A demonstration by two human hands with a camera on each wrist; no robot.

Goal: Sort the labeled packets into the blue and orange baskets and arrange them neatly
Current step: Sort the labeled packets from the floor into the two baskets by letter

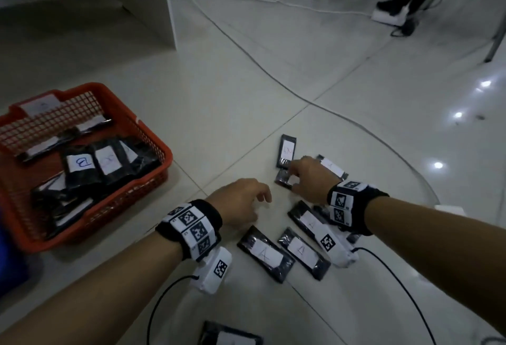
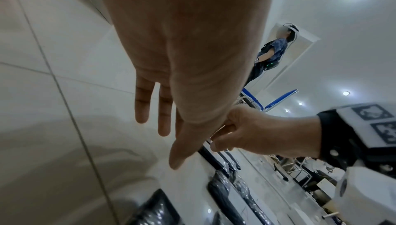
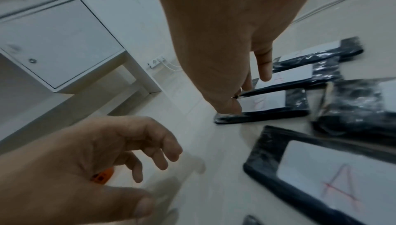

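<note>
An orange basket (image 1: 153, 131) stands on the floor at the left and holds several black packets, one labelled B (image 1: 80, 164). Several black packets labelled A (image 1: 265, 253) lie on the tiles in front of me. My right hand (image 1: 293, 177) reaches forward and pinches the near end of a black packet (image 1: 283, 180) whose label (image 3: 268, 106) looks like a red B. Just beyond it lies another A packet (image 1: 287, 151). My left hand (image 1: 260, 199) hovers over bare tile beside the right hand, fingers relaxed, holding nothing.
A blue object (image 1: 5, 248) shows at the far left edge beside the orange basket. A white cable (image 1: 273, 76) runs across the floor behind the packets. A white cabinet (image 1: 169, 2) stands at the back, and a person's feet (image 1: 394, 5) at the back right.
</note>
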